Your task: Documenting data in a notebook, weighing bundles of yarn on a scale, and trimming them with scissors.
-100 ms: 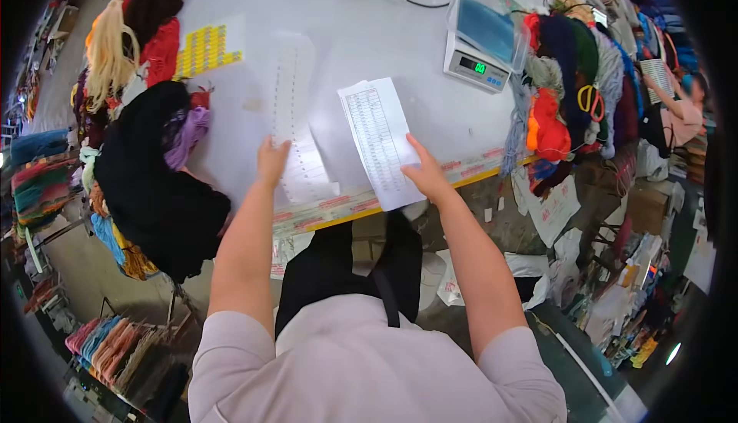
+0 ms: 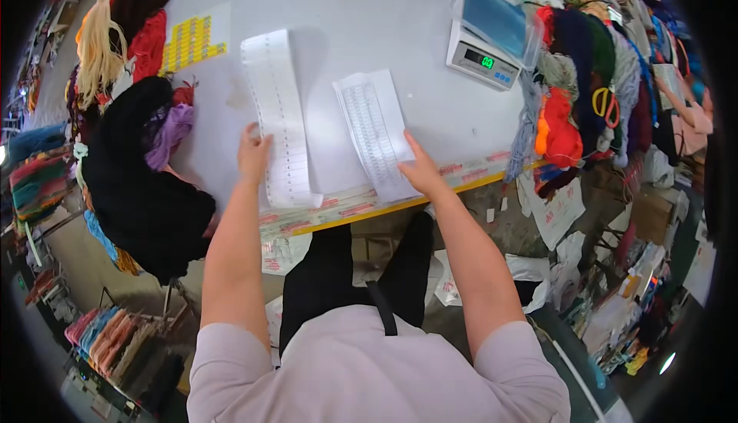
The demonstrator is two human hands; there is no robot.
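Observation:
A long white strip of printed labels (image 2: pixel 281 116) lies over the table's near part, its lower end by the front edge. My left hand (image 2: pixel 254 155) is closed on its left edge, the thumb on top. To the right is a small stack of white printed sheets (image 2: pixel 372 127) with a table of rows and columns. My right hand (image 2: pixel 420 166) grips the right edge of these sheets, thumb on top; some fingers are hidden beneath. A gap of table separates the strip from the sheets.
Black yarn (image 2: pixel 142 192) and purple yarn (image 2: pixel 171 135) hang at the table's left side. A yellow label sheet (image 2: pixel 194 43) lies beyond. A digital scale (image 2: pixel 483 58) stands at the far right, beside yarn bundles (image 2: pixel 565 131) and orange-handled scissors (image 2: pixel 606 106). Another person (image 2: pixel 688 119) is at the far right.
My left hand has moved left with the label strip, which now sits farther from the sheets and slants differently. My right hand keeps its hold on the sheets. The view has shifted slightly.

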